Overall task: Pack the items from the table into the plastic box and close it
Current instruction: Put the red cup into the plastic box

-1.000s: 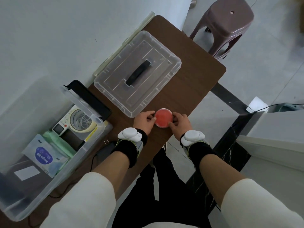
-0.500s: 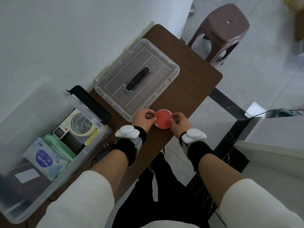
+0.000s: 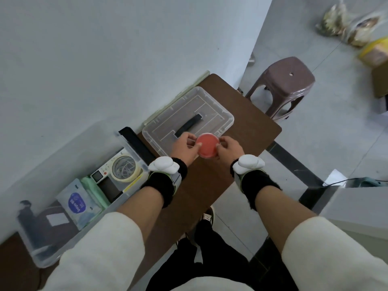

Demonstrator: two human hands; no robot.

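A round red dish (image 3: pixel 207 145) with a clear rim is held between both hands, above the near edge of the clear lid. My left hand (image 3: pixel 185 148) grips its left side and my right hand (image 3: pixel 230 148) grips its right side. The clear lid (image 3: pixel 218 114) with a black handle lies flat on the brown table (image 3: pixel 252 127). The open plastic box (image 3: pixel 134 158) stands at the left and holds a tape roll (image 3: pixel 123 168), a white device, a green pack and a blue-and-white packet (image 3: pixel 76 203).
A white wall runs along the table's far side. A brown plastic stool (image 3: pixel 287 80) stands on the floor beyond the table's right end. Bags lie on the floor at the top right. A white ledge (image 3: pixel 357 202) is at my right.
Both hands have lifted the red dish off the table, and it now overlaps the lid's near edge. The camera has tilted up, showing more of the floor and stool.
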